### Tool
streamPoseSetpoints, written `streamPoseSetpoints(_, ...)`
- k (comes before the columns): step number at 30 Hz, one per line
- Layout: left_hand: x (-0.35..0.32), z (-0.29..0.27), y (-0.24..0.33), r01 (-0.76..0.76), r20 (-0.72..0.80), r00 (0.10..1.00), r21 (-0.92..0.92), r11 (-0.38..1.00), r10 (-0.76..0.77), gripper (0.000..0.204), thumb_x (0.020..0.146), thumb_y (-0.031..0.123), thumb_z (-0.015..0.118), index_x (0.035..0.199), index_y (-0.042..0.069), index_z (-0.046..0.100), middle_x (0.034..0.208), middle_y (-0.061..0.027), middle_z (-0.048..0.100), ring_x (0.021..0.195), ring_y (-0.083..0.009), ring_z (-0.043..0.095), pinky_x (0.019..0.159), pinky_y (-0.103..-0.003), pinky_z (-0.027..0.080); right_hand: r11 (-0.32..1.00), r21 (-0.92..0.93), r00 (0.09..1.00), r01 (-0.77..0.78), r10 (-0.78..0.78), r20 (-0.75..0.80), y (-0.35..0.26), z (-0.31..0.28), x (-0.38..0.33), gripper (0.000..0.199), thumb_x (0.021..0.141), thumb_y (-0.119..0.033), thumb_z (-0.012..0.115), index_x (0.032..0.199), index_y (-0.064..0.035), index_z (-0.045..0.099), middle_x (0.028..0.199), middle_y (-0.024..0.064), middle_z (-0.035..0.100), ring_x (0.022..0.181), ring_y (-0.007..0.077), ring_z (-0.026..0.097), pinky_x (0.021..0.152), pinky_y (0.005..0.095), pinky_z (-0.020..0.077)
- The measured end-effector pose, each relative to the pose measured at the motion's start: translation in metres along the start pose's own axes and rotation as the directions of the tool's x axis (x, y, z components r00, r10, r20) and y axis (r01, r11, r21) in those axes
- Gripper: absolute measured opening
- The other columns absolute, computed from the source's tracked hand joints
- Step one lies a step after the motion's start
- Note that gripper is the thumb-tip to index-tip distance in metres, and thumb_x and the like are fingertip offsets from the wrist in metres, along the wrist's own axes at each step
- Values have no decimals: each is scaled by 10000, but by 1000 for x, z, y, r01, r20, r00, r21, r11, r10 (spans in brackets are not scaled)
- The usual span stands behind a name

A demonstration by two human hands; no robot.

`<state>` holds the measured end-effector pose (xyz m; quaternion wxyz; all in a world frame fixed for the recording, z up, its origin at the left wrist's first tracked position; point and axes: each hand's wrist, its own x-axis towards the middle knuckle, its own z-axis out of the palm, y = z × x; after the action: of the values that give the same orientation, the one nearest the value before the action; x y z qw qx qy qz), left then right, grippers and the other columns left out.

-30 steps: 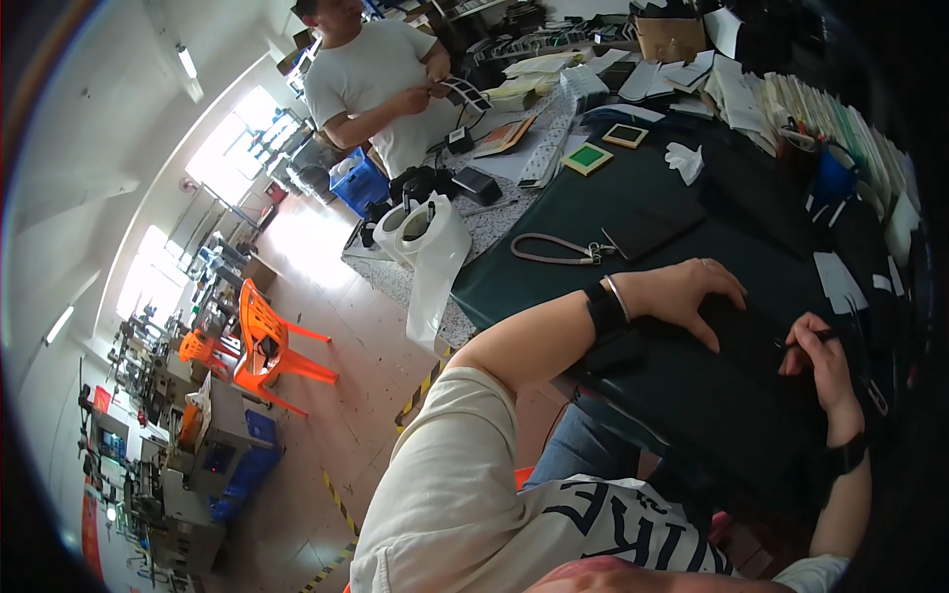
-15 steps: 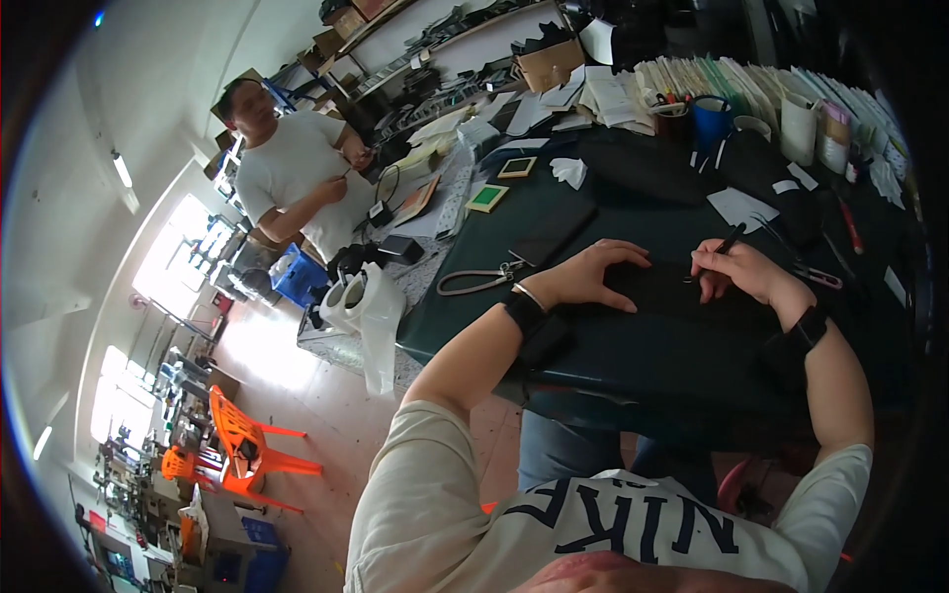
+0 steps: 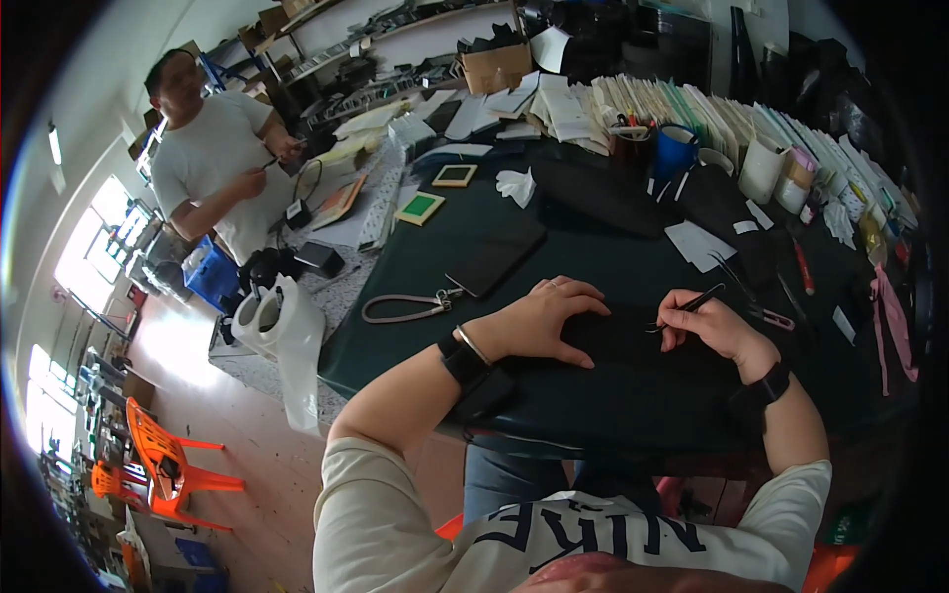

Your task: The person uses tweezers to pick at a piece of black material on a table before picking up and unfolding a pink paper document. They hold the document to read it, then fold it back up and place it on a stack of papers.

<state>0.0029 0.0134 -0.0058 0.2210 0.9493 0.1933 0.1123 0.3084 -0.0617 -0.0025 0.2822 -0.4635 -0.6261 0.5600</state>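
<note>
My left hand (image 3: 539, 321) rests on the dark work surface with thumb and fingers spread, at the left side of a flat black piece (image 3: 623, 341). The piece hardly stands out from the dark green tabletop, so its outline is hard to make out. Across from it, my right hand (image 3: 704, 326) pinches slim black tweezers (image 3: 704, 297), their fine tip pointing left and down over the black piece. Beyond my left hand lie a dark flat pouch (image 3: 496, 259) and a grey wrist strap (image 3: 405, 308) with a metal clasp.
Another pair of tweezers (image 3: 733, 277), a red pen (image 3: 803, 269) and white paper pieces (image 3: 695, 244) lie right. A blue cup (image 3: 675, 150) and upright folders stand behind. At left are plastic film rolls (image 3: 287, 321), a co-worker (image 3: 222, 148) and an orange chair (image 3: 163, 460).
The view has swung right, so the whole scene sits further left. Both hands keep nearly the same places on the table; the tweezers' tip now reaches further out from my right fingers.
</note>
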Motion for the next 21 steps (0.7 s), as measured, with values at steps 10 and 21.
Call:
streamPoseSetpoints(10, 1, -6, 0, -39, -35, 999, -59, 998, 37, 626, 743, 289, 873, 1294, 119, 632, 1389, -103, 553, 1278, -325, 495, 1114, -434, 364, 977, -211, 990, -18, 47, 132, -41, -5, 18, 109, 963, -106, 672, 1049, -41, 658, 902, 30, 680, 816, 133, 665, 774, 264, 517)
streamPoseSetpoints(21, 0, -17, 4, 14, 14, 1000, -84, 996, -12, 560, 759, 217, 846, 1267, 106, 640, 1400, -93, 557, 1275, -319, 506, 1100, -427, 393, 994, 88, 998, 59, -56, -31, 3, -2, 52, 167, 937, -73, 704, 1073, -55, 609, 1026, 28, 678, 894, 96, 629, 803, 259, 517)
